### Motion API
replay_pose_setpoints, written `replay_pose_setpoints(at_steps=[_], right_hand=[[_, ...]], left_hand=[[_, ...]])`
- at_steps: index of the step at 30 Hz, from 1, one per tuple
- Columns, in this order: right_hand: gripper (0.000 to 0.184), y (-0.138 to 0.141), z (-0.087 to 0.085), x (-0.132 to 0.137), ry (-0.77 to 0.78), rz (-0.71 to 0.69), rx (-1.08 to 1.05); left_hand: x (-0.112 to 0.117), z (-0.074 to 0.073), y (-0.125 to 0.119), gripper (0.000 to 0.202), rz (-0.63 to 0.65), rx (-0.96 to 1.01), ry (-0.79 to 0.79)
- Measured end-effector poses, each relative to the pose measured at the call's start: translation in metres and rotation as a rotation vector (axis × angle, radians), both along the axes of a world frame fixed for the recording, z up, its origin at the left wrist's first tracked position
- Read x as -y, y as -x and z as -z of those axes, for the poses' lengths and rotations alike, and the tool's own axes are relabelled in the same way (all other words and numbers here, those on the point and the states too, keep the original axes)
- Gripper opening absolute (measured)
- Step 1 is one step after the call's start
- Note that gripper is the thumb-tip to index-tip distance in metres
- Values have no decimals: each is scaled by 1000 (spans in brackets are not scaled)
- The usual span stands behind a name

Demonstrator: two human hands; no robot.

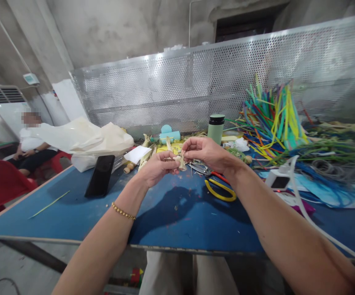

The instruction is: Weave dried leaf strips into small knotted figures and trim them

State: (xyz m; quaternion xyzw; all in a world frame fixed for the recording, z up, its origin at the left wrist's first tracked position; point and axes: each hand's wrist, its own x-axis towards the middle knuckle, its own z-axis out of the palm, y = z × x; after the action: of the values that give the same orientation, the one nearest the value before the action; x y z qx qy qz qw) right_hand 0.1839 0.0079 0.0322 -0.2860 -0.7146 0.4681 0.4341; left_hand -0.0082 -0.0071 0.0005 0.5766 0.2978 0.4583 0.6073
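My left hand (pixel 159 167) is closed in a pinch on a small cream-coloured piece (pixel 182 164) that looks like twisted dried plant fibre. Thumb and forefinger of my right hand (pixel 205 152) are pinched together at the top of that same piece, where a thin strand seems to rise. Both hands are raised over the blue table (pixel 177 229), their shadows falling on it. Just beyond and below my right hand lie yellow-handled scissors (pixel 220 190) and pliers with red handles (pixel 219 177), partly overlapping.
A black phone (pixel 100 176) lies to the left, near a pale plastic bag (pixel 88 139). Behind my hands stands a green bottle (pixel 216 130). Coloured strips (pixel 276 119) are heaped at the right, with a white charger (pixel 278 178) and its cable. A seated person (pixel 31 143) is at far left.
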Motion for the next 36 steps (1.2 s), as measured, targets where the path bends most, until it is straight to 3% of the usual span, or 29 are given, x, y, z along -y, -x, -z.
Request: replay_pose_setpoints(at_steps=[6, 20, 32, 36], right_hand=[[19, 4, 4, -6, 33, 68, -23], [20, 7, 9, -8, 68, 78, -73], [19, 8, 7, -10, -134, 294, 100], [25, 4, 4, -8, -225, 284, 194]], left_hand=[[-2, 2, -1, 25, -25, -13, -27], [3, -3, -2, 23, -9, -27, 5], [-2, 0, -3, 26, -112, 41, -17], [-4, 1, -2, 27, -158, 70, -15]])
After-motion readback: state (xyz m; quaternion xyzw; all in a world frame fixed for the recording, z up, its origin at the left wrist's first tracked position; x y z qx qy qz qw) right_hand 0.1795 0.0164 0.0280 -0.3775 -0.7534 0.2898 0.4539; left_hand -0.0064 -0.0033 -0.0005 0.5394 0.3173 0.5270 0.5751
